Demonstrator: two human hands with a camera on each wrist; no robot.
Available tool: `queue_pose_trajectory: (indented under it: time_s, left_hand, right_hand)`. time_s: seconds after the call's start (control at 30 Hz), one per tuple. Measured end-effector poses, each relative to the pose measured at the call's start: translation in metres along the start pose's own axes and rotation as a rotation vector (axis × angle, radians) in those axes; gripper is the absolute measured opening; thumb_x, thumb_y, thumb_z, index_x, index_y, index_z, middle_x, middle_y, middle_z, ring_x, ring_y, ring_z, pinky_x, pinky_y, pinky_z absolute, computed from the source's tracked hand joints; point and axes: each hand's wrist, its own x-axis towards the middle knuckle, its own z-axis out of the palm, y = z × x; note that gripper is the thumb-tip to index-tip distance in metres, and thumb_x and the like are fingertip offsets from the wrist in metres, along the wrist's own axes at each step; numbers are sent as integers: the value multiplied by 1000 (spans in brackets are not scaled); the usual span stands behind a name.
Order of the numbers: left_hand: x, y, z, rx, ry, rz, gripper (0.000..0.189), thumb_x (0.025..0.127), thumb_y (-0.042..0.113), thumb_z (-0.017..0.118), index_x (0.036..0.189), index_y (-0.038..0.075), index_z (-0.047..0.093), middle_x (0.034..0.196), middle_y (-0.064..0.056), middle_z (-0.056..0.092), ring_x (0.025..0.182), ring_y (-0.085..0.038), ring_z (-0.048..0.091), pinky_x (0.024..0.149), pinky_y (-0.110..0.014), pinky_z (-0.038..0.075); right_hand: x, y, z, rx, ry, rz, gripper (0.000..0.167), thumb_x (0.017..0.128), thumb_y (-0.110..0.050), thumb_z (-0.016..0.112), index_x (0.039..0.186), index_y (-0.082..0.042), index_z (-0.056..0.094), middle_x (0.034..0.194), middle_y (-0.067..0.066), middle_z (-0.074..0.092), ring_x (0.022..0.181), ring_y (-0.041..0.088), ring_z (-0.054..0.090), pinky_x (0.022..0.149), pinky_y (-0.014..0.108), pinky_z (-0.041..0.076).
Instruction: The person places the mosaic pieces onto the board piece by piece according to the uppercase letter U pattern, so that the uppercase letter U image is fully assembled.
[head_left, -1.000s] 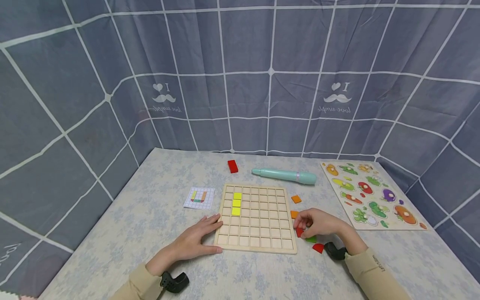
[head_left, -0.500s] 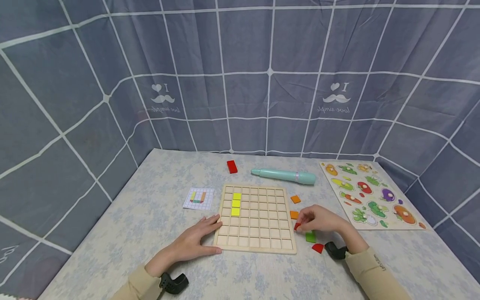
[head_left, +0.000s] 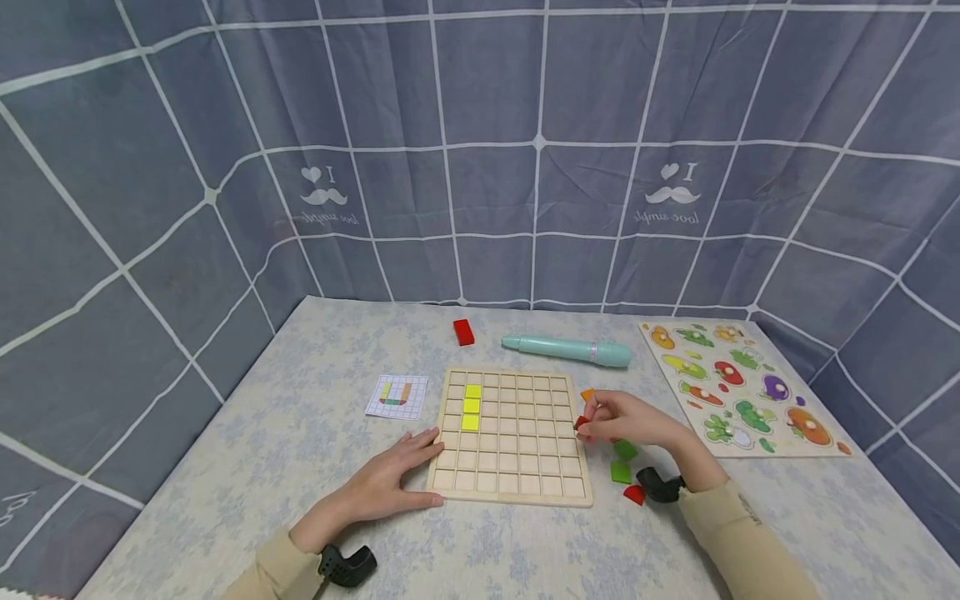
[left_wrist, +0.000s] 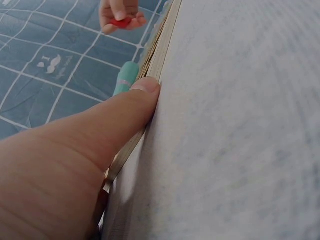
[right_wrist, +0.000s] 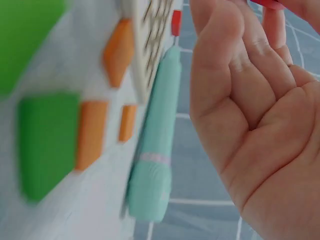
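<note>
My right hand point(head_left: 633, 417) pinches a small red tile point(head_left: 581, 423) between thumb and fingertips, at the right edge of a wooden grid board point(head_left: 517, 471). In the left wrist view, that red tile point(left_wrist: 120, 23) shows raised beyond the board. My left hand point(head_left: 392, 479) lies with extended fingers against the board's left edge, the thumb point(left_wrist: 135, 107) touching its near corner. Several yellow square tiles point(head_left: 471, 406) form a column in the grid. Under and beside the right hand lie green tiles point(head_left: 621, 472), orange tiles point(right_wrist: 119, 52) and a red quarter-round tile point(head_left: 634, 494).
A card with a coloured pattern on a grid point(head_left: 397, 397) lies left of the board. Behind the board are a red rectangular block point(head_left: 463, 332) and a teal pen-shaped tube point(head_left: 566, 350). A vegetable puzzle board point(head_left: 697, 425) lies at the right, and a grey-blue curtain point(head_left: 495, 196) hangs behind.
My right hand has picked up the red tile from beside the board and moved it up and away from me along the right edge, uncovering green tiles. The left hand stays put.
</note>
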Motion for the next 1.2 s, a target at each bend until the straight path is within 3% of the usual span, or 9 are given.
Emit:
queue_pose_trajectory:
  time_s: [0.13, 0.23, 0.43, 0.57, 0.73, 0.87, 0.97, 1.1, 1.2]
  left_hand:
    - [0, 0, 0, 0, 3, 4, 79, 82, 54, 65, 140, 6, 45, 151, -8, 30, 140, -24, 23, 115, -44, 17]
    - [0, 0, 0, 1, 3, 9, 78, 82, 54, 65, 140, 6, 45, 151, -8, 30, 139, -24, 23, 115, -44, 17]
    - [0, 1, -1, 3, 2, 16, 77, 82, 53, 66, 140, 6, 46, 151, -8, 30, 139, -25, 24, 115, -43, 17]
    - [-1, 1, 0, 5, 5, 14, 77, 82, 53, 66, 140, 6, 46, 151, -8, 30, 139, -25, 24, 115, -44, 18]
    - [-1, 1, 0, -2, 2, 8, 78, 82, 53, 66, 140, 7, 45, 151, -8, 30, 139, -25, 23, 115, -44, 17]
    - [-1, 1, 1, -6, 2, 4, 77, 82, 53, 66, 140, 7, 45, 151, -9, 30, 139, -26, 23, 115, -45, 18]
    - [-1, 1, 1, -3, 2, 2, 77, 81, 53, 66, 140, 7, 46, 151, -8, 30, 139, -26, 23, 115, -45, 18]
    - [-1, 1, 1, 3, 2, 7, 76, 82, 53, 66, 140, 8, 46, 151, -8, 30, 139, -26, 24, 115, -46, 18]
    - [-1, 2, 0, 1, -1, 9, 76, 82, 52, 66, 140, 8, 46, 151, -8, 30, 139, -26, 24, 115, -46, 18]
  right_hand:
    - [11, -11, 1, 54, -18, -67, 19, 92, -15, 62, 97, 2, 56, 93, 23, 67, 81, 37, 63, 65, 41, 53]
    - [18, -20, 4, 73, -7, -108, 21, 91, -15, 63, 103, 2, 62, 95, 28, 65, 82, 33, 64, 74, 47, 55]
    - [31, -38, 14, 79, 45, -118, 24, 89, -19, 67, 107, -4, 69, 95, 13, 70, 85, 26, 66, 84, 45, 54]
    - [43, -45, 22, 71, 51, -145, 24, 88, -20, 68, 106, -6, 70, 99, 5, 70, 91, 28, 64, 84, 39, 55]
    - [57, -53, 34, 85, 48, -189, 21, 88, -16, 68, 105, -5, 69, 100, 5, 70, 92, 30, 64, 78, 31, 55]
    - [67, -59, 45, 111, 57, -206, 20, 87, -14, 68, 104, -4, 69, 100, 6, 70, 91, 26, 64, 77, 38, 55]
    - [75, -62, 52, 129, 53, -219, 19, 88, -11, 67, 104, -2, 69, 101, 8, 69, 91, 35, 63, 76, 45, 54]
    - [86, -64, 60, 129, 43, -222, 19, 88, -10, 66, 105, -2, 69, 99, 7, 70, 90, 44, 60, 73, 42, 54]
    - [92, -64, 66, 132, 34, -220, 20, 87, -10, 67, 105, -1, 69, 98, 8, 70, 89, 41, 61, 76, 42, 55]
